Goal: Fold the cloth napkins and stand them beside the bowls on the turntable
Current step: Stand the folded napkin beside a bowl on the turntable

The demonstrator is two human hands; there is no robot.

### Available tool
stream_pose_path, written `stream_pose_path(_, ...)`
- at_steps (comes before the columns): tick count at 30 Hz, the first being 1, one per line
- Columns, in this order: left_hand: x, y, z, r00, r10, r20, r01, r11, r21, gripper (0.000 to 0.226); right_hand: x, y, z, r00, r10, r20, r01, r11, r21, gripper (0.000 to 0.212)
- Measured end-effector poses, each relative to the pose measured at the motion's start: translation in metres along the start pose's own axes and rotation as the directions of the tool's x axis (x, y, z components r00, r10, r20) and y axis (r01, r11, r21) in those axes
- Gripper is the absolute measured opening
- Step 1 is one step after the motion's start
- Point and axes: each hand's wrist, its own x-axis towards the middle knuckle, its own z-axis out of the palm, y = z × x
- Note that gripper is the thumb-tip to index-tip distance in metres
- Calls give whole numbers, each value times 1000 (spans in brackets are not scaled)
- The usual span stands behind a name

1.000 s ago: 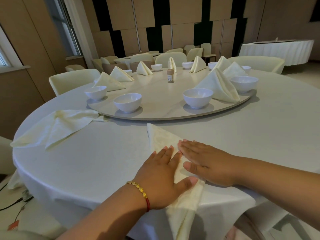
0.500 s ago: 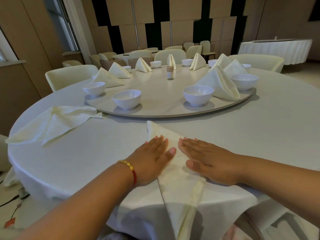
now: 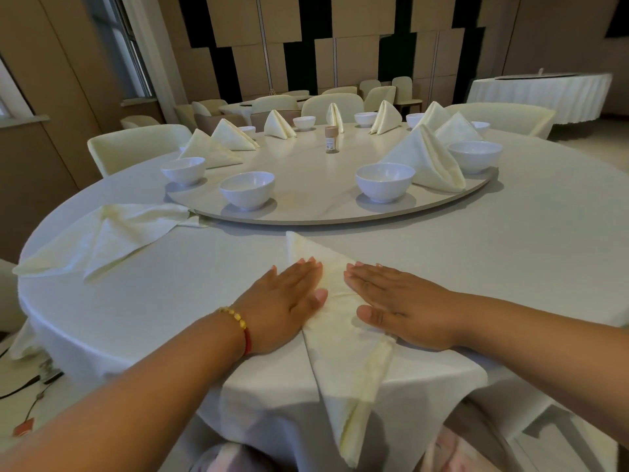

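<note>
Over the last second both flat hands have slid apart across the napkin (image 3: 340,321) at the near desk edge, left hand (image 3: 289,301) and right hand (image 3: 398,301) pressing with released, straight fingers, so its crease is likely being set before standing.

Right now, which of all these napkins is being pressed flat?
The napkin at the table's near edge, under both hands, draping over the rim. The loose napkin on the left lies untouched; the others stand folded on the turntable.
</note>
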Motion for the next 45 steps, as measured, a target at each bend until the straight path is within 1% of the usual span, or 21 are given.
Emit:
stream_pose_path(2,-24,7,3,996,81,25,-81,996,25,72,0,-2,-2,1000,0,1,0,1000,19,100)
stream_pose_path(6,-57,14,8,961,256,101,-266,958,110,86,1,3,3,1000,-12,-1,12,999,41,119)
stream_pose_path(10,-63,16,9,940,321,113,-336,928,163,92,3,7,6,1000,-21,-10,22,998,51,122)
stream_pose_path(12,-60,12,12,935,354,37,-355,926,127,88,3,7,7,999,-35,-23,36,998,56,118)
stream_pose_path(14,-55,10,12,920,383,-86,-381,924,36,77,3,8,8,999,-21,-33,24,995,99,100)
stream_pose_path(16,-51,12,10,906,363,-217,-383,922,-56,60,5,10,7,998,52,-30,-44,973,228,79)
stream_pose_path(18,-48,13,6,898,290,-332,-367,909,-197,39,5,9,6,999,38,-10,-28,881,473,73)
stream_pose_path(19,-46,17,3,897,225,-381,-344,895,-282,29,4,9,5,999,15,-29,8,745,667,71)
stream_pose_path(20,-42,18,2,895,140,-423,-314,873,-374,23,1,9,3,997,36,-68,38,536,843,64)
stream_pose_path(21,-38,20,2,896,41,-442,-279,826,-490,28,-2,12,3,989,65,-130,95,389,917,53)
stream_pose_path(22,-33,21,3,903,-57,-425,-250,736,-629,38,-3,17,3,982,71,-177,139,363,921,44)
stream_pose_path(24,-23,21,5,912,-202,-358,-224,486,-845,44,-3,24,2,972,73,-225,168,457,873,59)
stream_pose_path(25,-18,22,4,905,-255,-340,-210,426,-880,45,-4,24,-1,973,79,-216,149,500,853,68)
stream_pose_path(26,-13,22,4,892,-301,-337,-184,438,-880,48,-4,24,-3,975,96,-201,122,525,843,64)
stream_pose_path(27,-9,21,3,877,-340,-339,-142,491,-860,50,-2,23,-5,975,115,-190,93,566,819,51)
stream_pose_path(29,-3,24,-2,848,-394,-355,-42,618,-785,50,3,21,-10,964,199,-178,-22,723,691,27)
stream_pose_path(31,4,22,-5,822,-440,-361,34,671,-741,50,10,21,-13,936,267,-230,-75,789,610,33)
stream_pose_path(33,12,21,-6,800,-497,-336,105,668,-736,50,18,19,-15,909,316,-272,-113,815,568,40)
stream_pose_path(38,28,14,-5,746,-576,-336,274,724,-633,37,42,18,-21,888,397,-234,-305,887,348,43)
stream_pose_path(41,38,9,-6,725,-599,-340,366,754,-546,32,50,15,-26,886,412,-215,-360,901,244,43)
stream_pose_path(45,50,5,-11,709,-621,-335,435,759,-484,35,56,16,-29,874,445,-195,-404,889,216,42)
